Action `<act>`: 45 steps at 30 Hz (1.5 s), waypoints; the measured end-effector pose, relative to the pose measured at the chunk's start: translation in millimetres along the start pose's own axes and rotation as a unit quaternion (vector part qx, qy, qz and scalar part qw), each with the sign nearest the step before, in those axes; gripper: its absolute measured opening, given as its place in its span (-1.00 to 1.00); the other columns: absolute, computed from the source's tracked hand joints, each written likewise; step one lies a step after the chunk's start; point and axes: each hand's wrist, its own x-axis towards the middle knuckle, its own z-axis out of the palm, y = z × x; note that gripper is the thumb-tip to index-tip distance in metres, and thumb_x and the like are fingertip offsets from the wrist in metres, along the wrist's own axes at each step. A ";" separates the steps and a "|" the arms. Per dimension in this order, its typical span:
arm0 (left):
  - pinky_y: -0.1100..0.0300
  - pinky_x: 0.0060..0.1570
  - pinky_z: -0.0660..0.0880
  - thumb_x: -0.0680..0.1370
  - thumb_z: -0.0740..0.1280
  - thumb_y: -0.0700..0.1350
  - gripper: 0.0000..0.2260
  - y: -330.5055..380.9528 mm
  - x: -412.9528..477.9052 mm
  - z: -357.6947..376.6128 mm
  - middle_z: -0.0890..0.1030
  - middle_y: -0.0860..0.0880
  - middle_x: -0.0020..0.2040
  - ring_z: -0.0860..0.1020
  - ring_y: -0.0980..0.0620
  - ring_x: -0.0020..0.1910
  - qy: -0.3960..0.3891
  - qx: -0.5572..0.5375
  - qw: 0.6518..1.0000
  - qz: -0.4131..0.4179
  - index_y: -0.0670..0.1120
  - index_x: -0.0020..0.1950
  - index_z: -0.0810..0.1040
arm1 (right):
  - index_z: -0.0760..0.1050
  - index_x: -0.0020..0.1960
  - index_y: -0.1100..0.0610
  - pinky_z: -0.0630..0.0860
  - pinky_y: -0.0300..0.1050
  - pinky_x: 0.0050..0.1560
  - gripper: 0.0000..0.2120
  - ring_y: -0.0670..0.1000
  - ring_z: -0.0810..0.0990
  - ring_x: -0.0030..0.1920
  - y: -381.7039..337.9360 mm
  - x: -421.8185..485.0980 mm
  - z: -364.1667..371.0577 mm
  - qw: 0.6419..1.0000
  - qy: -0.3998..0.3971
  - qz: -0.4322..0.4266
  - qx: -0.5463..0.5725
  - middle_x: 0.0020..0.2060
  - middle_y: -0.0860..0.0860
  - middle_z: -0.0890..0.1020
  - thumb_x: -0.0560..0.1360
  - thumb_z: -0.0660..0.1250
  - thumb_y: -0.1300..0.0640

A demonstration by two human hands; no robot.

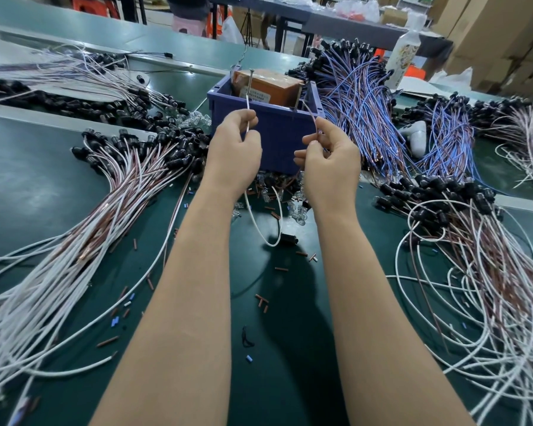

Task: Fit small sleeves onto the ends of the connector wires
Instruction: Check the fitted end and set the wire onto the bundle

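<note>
Both hands are held raised above the green counter (43, 186), just in front of the blue bin (277, 133).

- Left hand (237, 142): fingers (243, 115) are curled and pinched on a white wire (247, 101), which stands up out of the grip toward the bin rim.
- Right hand (330, 158): fingers (313, 141) are clamped on a thin brown wire (314, 113), which arcs up and to the left over the bin's front wall.
- Below the hands the white lead is seen looping down to a black connector (290, 240) that lies on the counter between the forearms.
- Whether a sleeve is held at either wire end cannot be told; the tips are too small.
- Loose sleeves (262, 300), brown, blue and white, are scattered on the counter around the arms.
- An orange box (268, 84) is seen inside the bin.
- Bundles noted: white and brown wires with black connectors at left (120, 186) and at right (474, 256); blue and brown wires (360, 96) just right of the bin.
- A white bottle (405, 56) stands behind the blue bundle.
</note>
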 end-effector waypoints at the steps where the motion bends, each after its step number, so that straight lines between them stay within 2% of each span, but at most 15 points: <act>1: 0.06 0.23 0.42 0.58 0.09 -0.27 -0.66 -0.3 0.1 0.1 0.51 -0.04 0.28 0.49 -0.11 0.25 -0.001 0.000 1.000 0.001 -0.13 0.35 0.39 | 0.42 0.33 0.20 0.57 0.05 0.07 -0.63 -0.11 0.57 -0.29 0.3 0.3 -0.2 1.000 0.003 0.003 0.003 -0.22 -0.11 0.51 0.56 0.11 0.35; 6: 0.08 0.20 0.43 0.58 0.09 -0.27 -0.66 -0.6 1.2 -0.3 0.51 -0.03 0.28 0.50 -0.10 0.24 -0.003 0.000 1.000 0.008 -0.12 0.35 0.39 | 0.42 0.34 0.20 0.58 0.05 0.07 -0.64 -0.11 0.58 -0.27 -0.9 -0.6 1.6 1.000 -0.018 -0.006 0.001 -0.21 -0.11 0.52 0.56 0.13 0.34; 11: 0.24 -0.05 0.41 0.58 0.09 -0.28 -0.65 -1.5 2.3 0.1 0.51 -0.03 0.28 0.53 -0.10 0.18 -0.004 -0.004 1.000 0.015 -0.13 0.34 0.39 | 0.45 0.30 0.21 0.56 0.11 0.07 -0.65 -0.09 0.57 -0.30 -1.4 0.0 4.2 0.999 -0.037 -0.008 0.003 -0.23 -0.10 0.52 0.56 0.12 0.36; 18: 0.18 0.08 0.43 0.58 0.09 -0.27 -0.65 0.0 1.1 -0.7 0.51 -0.03 0.29 0.50 -0.10 0.23 -0.006 -0.002 1.000 0.014 -0.13 0.35 0.39 | 0.45 0.29 0.20 0.58 0.04 0.04 -0.66 -0.09 0.57 -0.30 -1.0 -0.3 2.1 0.999 -0.047 -0.004 0.004 -0.22 -0.10 0.53 0.56 0.12 0.35; 20: 0.17 0.10 0.44 0.58 0.11 -0.27 -0.67 0.5 0.2 -0.9 0.52 -0.04 0.26 0.51 -0.09 0.21 -0.003 -0.003 1.000 0.012 -0.13 0.33 0.41 | 0.49 0.22 0.16 0.58 -0.05 -0.08 -0.68 -0.12 0.55 -0.36 -0.9 0.1 1.0 0.999 -0.053 0.003 0.009 -0.23 -0.06 0.56 0.55 0.11 0.35; 23: 0.35 -0.15 0.46 0.58 0.14 -0.24 -0.77 -0.2 0.8 -2.7 0.60 -0.02 0.09 0.56 0.09 -0.13 0.021 0.001 1.000 0.008 -0.11 0.17 0.49 | 0.52 -0.05 0.07 0.44 -0.18 -0.34 -0.74 -0.18 0.45 -0.52 -0.6 0.5 -2.0 0.998 -0.067 0.015 -0.007 -0.32 -0.04 0.63 0.51 0.12 0.35; 25: 0.34 -0.20 0.48 0.56 0.16 -0.23 -0.83 -3.0 3.5 -5.0 0.64 0.00 -0.08 0.51 0.13 -0.29 0.038 0.017 0.999 -0.010 -0.10 -0.01 0.53 | 0.49 -0.14 0.04 0.35 -0.23 -0.38 -0.76 -0.21 0.41 -0.54 1.8 1.1 -4.7 0.995 -0.089 0.034 -0.033 -0.35 -0.01 0.66 0.50 0.14 0.32; 28: 0.18 -0.03 0.50 0.52 0.17 -0.20 -0.78 -10.8 7.0 -9.2 0.67 -0.04 -0.23 0.51 0.03 -0.25 0.036 0.061 0.995 -0.065 -0.08 -0.27 0.53 | 0.53 -0.09 0.07 0.50 -0.11 -0.15 -0.92 -0.11 0.57 -0.26 12.1 0.5 -5.6 0.975 -0.126 0.041 -0.179 -0.17 0.05 0.68 0.50 0.27 0.20; 30: 0.20 -0.10 0.48 0.52 0.17 -0.18 -0.74 -14.3 5.3 -11.2 0.68 -0.09 -0.25 0.53 0.03 -0.27 0.013 0.095 0.990 -0.100 -0.09 -0.35 0.50 | 0.57 -0.01 0.12 0.51 -0.04 0.05 -0.85 0.06 0.59 -0.02 19.3 -2.1 -1.7 0.942 -0.149 0.044 -0.298 -0.06 0.07 0.65 0.48 0.36 0.06; 33: 0.22 -0.19 0.44 0.53 0.20 -0.14 -0.72 -19.7 1.8 -11.0 0.68 -0.12 -0.25 0.50 0.09 -0.39 -0.029 0.152 0.980 -0.125 -0.11 -0.38 0.49 | 0.57 0.04 0.16 0.46 -0.09 -0.01 -0.69 0.15 0.56 0.07 26.8 -10.9 9.6 0.891 -0.198 0.068 -0.403 0.01 0.12 0.62 0.45 0.40 -0.06; 35: 0.23 -0.25 0.44 0.54 0.25 -0.10 -0.73 -21.7 1.2 -9.9 0.68 -0.12 -0.25 0.48 0.10 -0.43 -0.050 0.171 0.975 -0.132 -0.15 -0.32 0.53 | 0.55 0.06 0.18 0.38 -0.11 -0.08 -0.71 0.17 0.55 0.09 30.1 -16.0 13.6 0.876 -0.209 0.072 -0.428 0.04 0.15 0.62 0.47 0.38 -0.02; 37: 0.20 -0.25 0.45 0.53 0.30 -0.04 -0.76 -22.0 1.0 -10.0 0.66 -0.13 -0.21 0.52 0.01 -0.35 -0.054 0.180 0.973 -0.134 -0.21 -0.12 0.60 | 0.56 0.02 0.19 0.35 -0.13 -0.11 -0.77 0.18 0.56 0.06 27.6 -15.8 12.9 0.896 -0.190 0.072 -0.394 0.02 0.16 0.63 0.49 0.35 0.04; 39: 0.11 -0.14 0.49 0.51 0.35 0.02 -0.66 -21.8 0.5 -9.7 0.66 -0.18 -0.09 0.58 -0.10 -0.16 -0.048 0.152 0.977 -0.140 -0.25 0.07 0.57 | 0.57 -0.10 0.15 0.36 -0.19 -0.16 -0.85 0.10 0.57 -0.04 20.4 -10.5 9.6 0.934 -0.170 0.066 -0.308 -0.10 0.09 0.65 0.48 0.37 0.06; 42: 0.22 -0.29 0.46 0.53 0.35 -0.04 -0.80 -15.1 -3.4 -8.1 0.65 -0.13 -0.21 0.53 0.01 -0.32 -0.058 0.070 0.991 -0.096 -0.16 -0.14 0.63 | 0.48 -0.29 0.06 0.43 -0.23 -0.27 -0.81 -0.04 0.51 -0.31 4.5 -6.6 3.8 0.963 -0.191 0.062 -0.181 -0.36 -0.04 0.57 0.46 0.42 0.10; 45: 0.20 -0.23 0.50 0.55 0.33 -0.17 -0.88 -8.2 -6.8 -7.7 0.65 -0.04 -0.23 0.55 0.10 -0.32 -0.093 -0.020 0.993 -0.075 -0.07 -0.18 0.58 | 0.48 -0.30 0.15 0.56 -0.10 -0.29 -0.81 0.00 0.49 -0.43 -3.6 -5.8 -4.6 0.959 -0.251 0.101 -0.087 -0.41 0.07 0.55 0.49 0.38 0.24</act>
